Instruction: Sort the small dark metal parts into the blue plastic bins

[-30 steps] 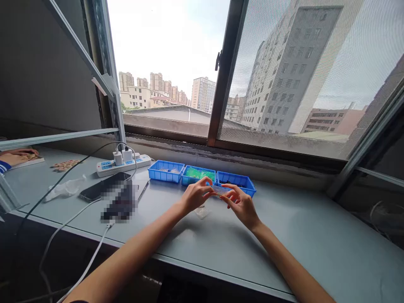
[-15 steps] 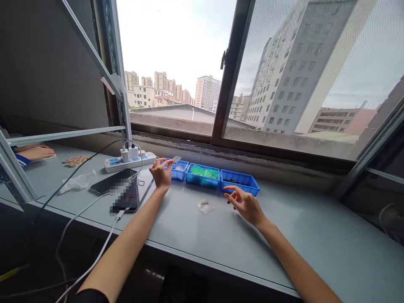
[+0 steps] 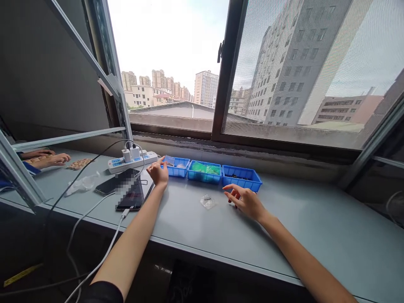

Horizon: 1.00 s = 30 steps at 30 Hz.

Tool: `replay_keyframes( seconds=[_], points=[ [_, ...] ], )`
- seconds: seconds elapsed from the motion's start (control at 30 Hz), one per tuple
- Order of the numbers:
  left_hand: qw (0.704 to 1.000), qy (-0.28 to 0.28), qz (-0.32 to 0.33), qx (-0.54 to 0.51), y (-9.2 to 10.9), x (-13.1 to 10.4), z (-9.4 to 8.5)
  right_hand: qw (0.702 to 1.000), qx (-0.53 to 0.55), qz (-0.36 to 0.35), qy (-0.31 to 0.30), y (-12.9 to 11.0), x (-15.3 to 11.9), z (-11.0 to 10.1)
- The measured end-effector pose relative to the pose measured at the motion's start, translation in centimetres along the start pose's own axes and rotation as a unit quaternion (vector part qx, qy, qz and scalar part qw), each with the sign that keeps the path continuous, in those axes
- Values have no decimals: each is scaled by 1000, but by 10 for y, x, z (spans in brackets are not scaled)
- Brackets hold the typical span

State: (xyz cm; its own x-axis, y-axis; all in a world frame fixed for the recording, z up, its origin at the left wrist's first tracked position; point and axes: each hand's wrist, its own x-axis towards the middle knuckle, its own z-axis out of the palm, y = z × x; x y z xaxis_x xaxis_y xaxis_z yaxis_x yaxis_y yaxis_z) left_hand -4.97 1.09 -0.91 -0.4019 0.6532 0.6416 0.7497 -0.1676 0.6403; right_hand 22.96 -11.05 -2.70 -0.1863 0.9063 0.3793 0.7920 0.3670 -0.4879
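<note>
Your left hand (image 3: 158,173) is at the near left corner of the leftmost blue bin (image 3: 176,166), fingers stretched toward a small clear packet (image 3: 169,160) that sits at the bin's left end. The fingertips are right at the packet, but you cannot tell from here whether they pinch it or only touch it. The bin stands on the grey table (image 3: 284,227) by the window, first in a row of three that touch side to side: the middle bin (image 3: 203,171) holds green pieces, and the right bin (image 3: 241,178) holds small dark parts.

Your right hand (image 3: 244,200) hovers low over the table just in front of the right bin, fingers loosely spread and holding nothing. A small clear bag (image 3: 207,201) lies flat on the table between your two hands, nearer the right one.

Left of your left hand lie two dark phones (image 3: 126,189), one with a white cable (image 3: 94,269) plugged in. Behind them is a white power strip (image 3: 132,161) with chargers in it. At the far left, another person's hands (image 3: 47,159) rest on the table beside a cluster of small tan pieces (image 3: 79,163).
</note>
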Motion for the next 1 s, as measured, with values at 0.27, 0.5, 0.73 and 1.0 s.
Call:
replay_keyframes(
  seconds=[0.27, 0.5, 0.73, 1.0],
  points=[
    [999, -15, 36, 26, -12, 0, 8, 1000, 3, -4, -14, -2, -1, 0],
    [998, -32, 29, 41, -7, -2, -1, 1000, -2, -14, -19, -6, -1, 0],
    [998, -23, 20, 53, -3, -4, -13, 1000, 1, -20, -20, -10, 0, -1],
    [993, -55, 88, 48, 0, -5, -10, 1000, -15, -4, -9, -2, 1, -3]
  ],
)
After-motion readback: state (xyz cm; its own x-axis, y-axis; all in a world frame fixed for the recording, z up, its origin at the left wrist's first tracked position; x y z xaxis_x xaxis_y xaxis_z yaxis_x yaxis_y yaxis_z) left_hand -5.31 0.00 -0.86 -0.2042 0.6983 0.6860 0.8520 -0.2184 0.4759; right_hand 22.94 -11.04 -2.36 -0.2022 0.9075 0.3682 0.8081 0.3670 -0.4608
